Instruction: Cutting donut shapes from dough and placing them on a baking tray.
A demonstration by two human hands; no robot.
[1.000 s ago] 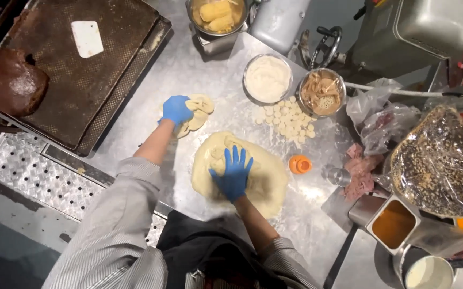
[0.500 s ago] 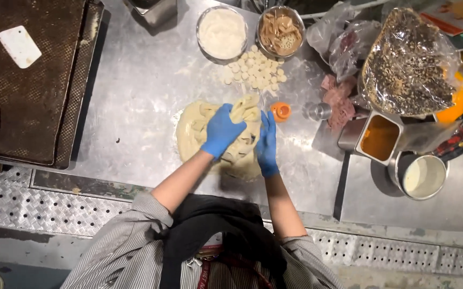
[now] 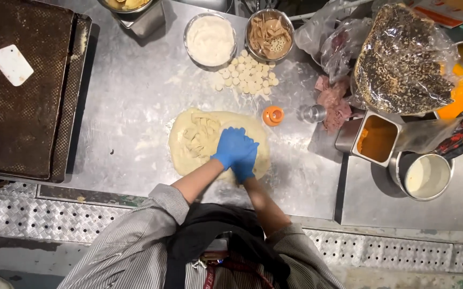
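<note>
A flat sheet of pale dough [image 3: 195,140] lies on the steel table [image 3: 129,101], with small dough scraps piled on its left half. Both my hands wear blue gloves. My left hand [image 3: 230,146] rests over my right hand [image 3: 246,164], and together they press down on the right part of the dough. A heap of small cut dough rounds [image 3: 246,76] lies beyond the sheet. A small orange round cutter [image 3: 272,115] stands just right of the dough.
A dark baking tray [image 3: 33,107] with a white scraper [image 3: 12,65] sits at left. Bowls of white flour [image 3: 210,40] and brownish pieces [image 3: 269,36] stand at the back. Plastic bags, a seeded bag [image 3: 402,64], orange and cream containers crowd the right.
The left hand brought dough scraps from the far left onto the sheet. Both hands then came together, stacked and pressing on the dough. The camera view shifted.
</note>
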